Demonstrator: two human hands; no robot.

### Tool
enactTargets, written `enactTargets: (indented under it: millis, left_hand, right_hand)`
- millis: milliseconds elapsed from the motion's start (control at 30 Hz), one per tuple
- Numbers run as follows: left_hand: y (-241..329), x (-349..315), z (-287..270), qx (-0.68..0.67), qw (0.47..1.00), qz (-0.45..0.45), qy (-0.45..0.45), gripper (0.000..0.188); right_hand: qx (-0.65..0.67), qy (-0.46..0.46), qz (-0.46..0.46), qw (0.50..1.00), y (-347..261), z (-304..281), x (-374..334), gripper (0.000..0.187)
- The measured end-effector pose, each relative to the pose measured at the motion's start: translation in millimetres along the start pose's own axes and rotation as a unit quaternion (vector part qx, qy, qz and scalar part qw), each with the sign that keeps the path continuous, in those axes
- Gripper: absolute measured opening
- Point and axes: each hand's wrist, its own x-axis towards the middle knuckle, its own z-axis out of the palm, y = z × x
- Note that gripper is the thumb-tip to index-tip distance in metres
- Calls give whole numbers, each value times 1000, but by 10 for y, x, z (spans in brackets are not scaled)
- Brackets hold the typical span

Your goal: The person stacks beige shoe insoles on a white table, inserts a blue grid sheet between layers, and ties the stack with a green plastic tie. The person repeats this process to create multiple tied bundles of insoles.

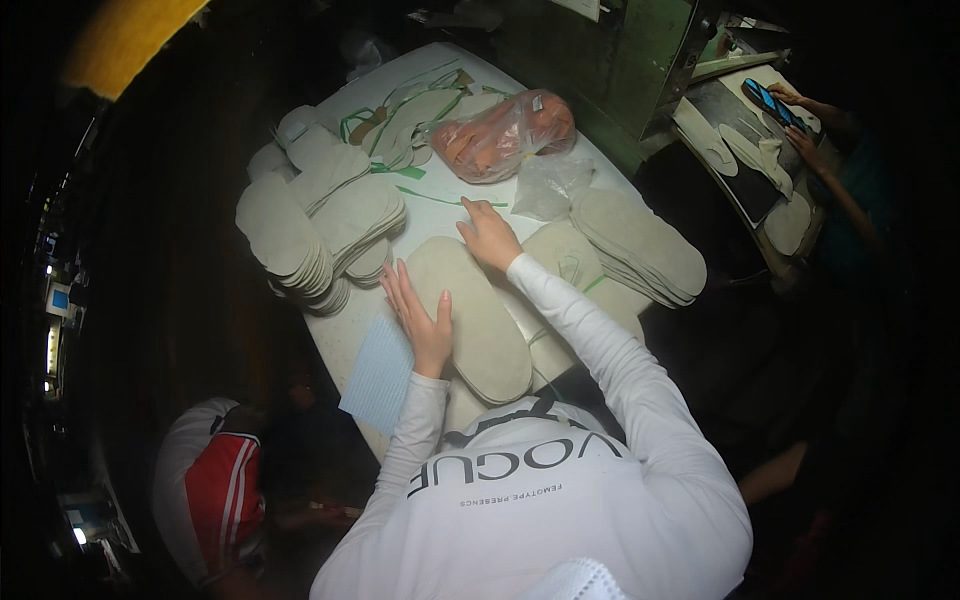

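A pale beige insole-shaped piece [476,320], perhaps the top of a stack, lies in front of me on the white table. My left hand [424,322] rests against its left edge, fingers stretched out and thumb apart on its surface. At its far right edge is my right hand [490,238], its fingers partly extended and pointing away to the left. Neither hand grips anything that I can see. Just right of the piece, more beige pieces [560,245] lie partly under my right forearm, with a green strip on them.
Stacks of insole pieces stand left [280,230] and right [640,245] on the table [340,340]. Farther back are a clear bag of orange-pink items [500,138], crumpled plastic [552,188] and green-edged scraps [410,120]. A blue striped sheet [380,378] lies near left. Another person's hands [795,125] work at right.
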Motion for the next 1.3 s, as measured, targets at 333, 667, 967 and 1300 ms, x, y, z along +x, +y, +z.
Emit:
enactTargets:
  millis: [333, 667, 967, 1300]
  left_hand:
    - [-46, -45, -92, -125, 969, -42, -210, 60]
    - [228, 1061, -141, -516, 802, -237, -188, 50]
    - [181, 585, 670, -440, 840, -194, -251, 13]
    - [-219, 294, 1039, -376, 901, -57, -210, 6]
  right_hand:
    - [-90, 5, 64, 994, 317, 413, 509, 19]
    - [108, 21, -86, 990, -615, -559, -617, 21]
    - [137, 164, -18, 977, -178, -628, -1053, 20]
    - [116, 271, 26, 955, 541, -634, -1400, 9]
